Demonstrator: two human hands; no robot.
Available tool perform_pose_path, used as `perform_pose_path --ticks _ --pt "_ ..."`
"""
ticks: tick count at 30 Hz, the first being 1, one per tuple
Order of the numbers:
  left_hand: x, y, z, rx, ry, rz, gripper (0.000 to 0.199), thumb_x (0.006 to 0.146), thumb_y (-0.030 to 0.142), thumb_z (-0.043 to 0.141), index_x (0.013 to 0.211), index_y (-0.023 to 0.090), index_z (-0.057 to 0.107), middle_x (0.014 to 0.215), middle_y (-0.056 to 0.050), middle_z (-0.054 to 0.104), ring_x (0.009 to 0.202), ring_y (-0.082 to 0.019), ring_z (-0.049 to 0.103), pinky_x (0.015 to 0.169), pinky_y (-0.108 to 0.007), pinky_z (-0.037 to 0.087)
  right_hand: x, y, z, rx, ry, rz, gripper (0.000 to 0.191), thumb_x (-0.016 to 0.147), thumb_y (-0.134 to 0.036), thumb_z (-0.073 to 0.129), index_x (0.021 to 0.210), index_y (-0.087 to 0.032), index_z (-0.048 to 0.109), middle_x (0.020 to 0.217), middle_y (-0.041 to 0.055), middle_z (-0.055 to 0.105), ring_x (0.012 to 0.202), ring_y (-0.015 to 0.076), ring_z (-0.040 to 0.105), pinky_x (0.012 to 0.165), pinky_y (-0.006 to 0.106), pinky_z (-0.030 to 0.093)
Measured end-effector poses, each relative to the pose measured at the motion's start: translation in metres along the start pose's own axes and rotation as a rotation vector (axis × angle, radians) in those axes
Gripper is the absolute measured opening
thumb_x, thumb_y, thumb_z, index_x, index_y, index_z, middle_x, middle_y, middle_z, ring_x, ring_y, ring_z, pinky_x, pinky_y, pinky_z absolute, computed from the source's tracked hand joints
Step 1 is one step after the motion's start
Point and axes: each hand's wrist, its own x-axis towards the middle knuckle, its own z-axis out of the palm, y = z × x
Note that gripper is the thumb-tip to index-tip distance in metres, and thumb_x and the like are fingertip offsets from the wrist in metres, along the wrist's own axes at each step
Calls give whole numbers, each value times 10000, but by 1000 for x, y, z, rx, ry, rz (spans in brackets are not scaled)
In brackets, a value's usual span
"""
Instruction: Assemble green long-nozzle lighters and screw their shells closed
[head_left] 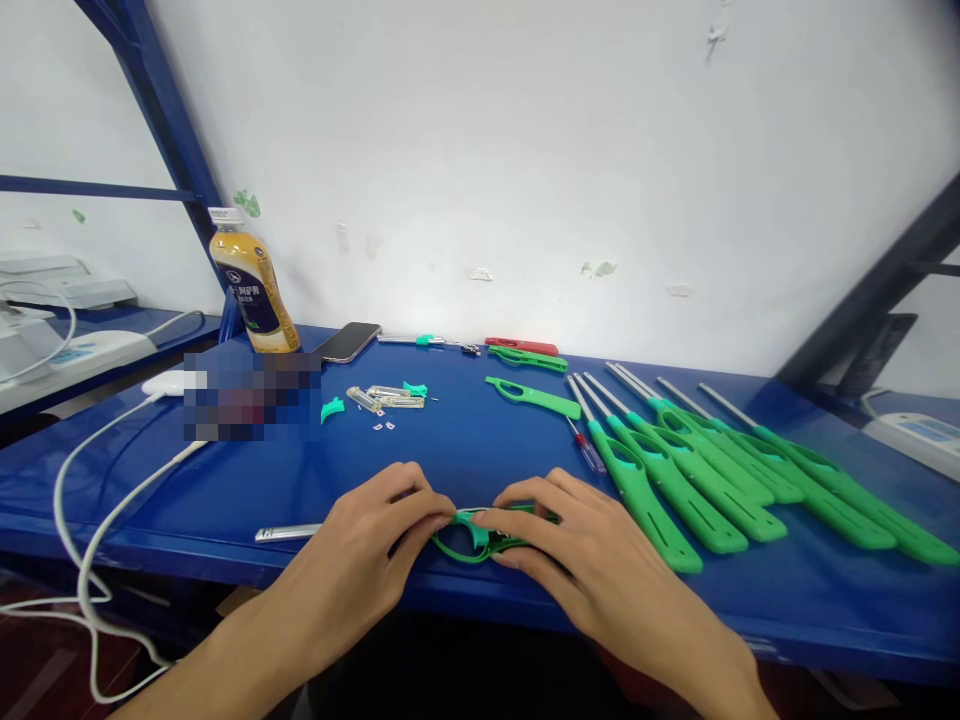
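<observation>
Near the table's front edge lies a green lighter half-shell [459, 553], its inside facing up with a teal trigger [478, 531] seated in it. My left hand [386, 535] pinches the shell's front end, where a silver lighter tube [289, 533] sticks out to the left. Over the handle end, my right hand [574, 540] is curled, with its fingers on the shell and the parts near the trigger. Its palm side and part of the handle are hidden. Several clear fuel tanks [386, 397] and loose teal triggers [332, 408] lie farther back.
Several assembled green lighters [675, 480] lie side by side at the right. A screwdriver [587, 448], a green half-shell [536, 398] and a red half-shell [521, 346] lie behind my right hand. A drink bottle [253, 285], phone [349, 342] and white cables [82, 560] occupy the left.
</observation>
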Motion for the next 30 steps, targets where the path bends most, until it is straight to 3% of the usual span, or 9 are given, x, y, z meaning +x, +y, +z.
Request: perform_pose_path --ticks 9,16,21,30 --pt "0 0 0 -10 -23 -25 229 1113 162 486 1051 255 686 1034 8 613 885 -142 626 791 -276 473 1 -1 0 -3 -13 8 330 1115 -338 538 1426 -447 555 1308 -17 651 1088 242 599 988 474 510" --pt "1 1 0 -35 -73 -54 285 1121 179 460 1228 302 694 1080 4 605 928 -150 625 816 -282 496 1 0 0 0 -8 6 336 1116 -335 536 1433 -442 560 1295 -12 655 1086 240 604 1001 471 505" --pt "3 4 -2 -53 -68 -56 301 1102 146 482 1182 298 730 1059 11 611 926 -145 627 808 -269 496 2 -1 0 0 -10 9 337 1117 -337 537 1436 -443 563 1300 -12 653 1103 236 611 1027 474 499" --pt "-1 1 0 27 -72 6 344 1100 115 435 1236 288 700 1117 -27 591 924 -166 627 790 -288 494 0 0 -1 -51 15 -22 384 1105 -331 569 1478 -420 562 1278 2 675 1066 219 647 1001 444 536"
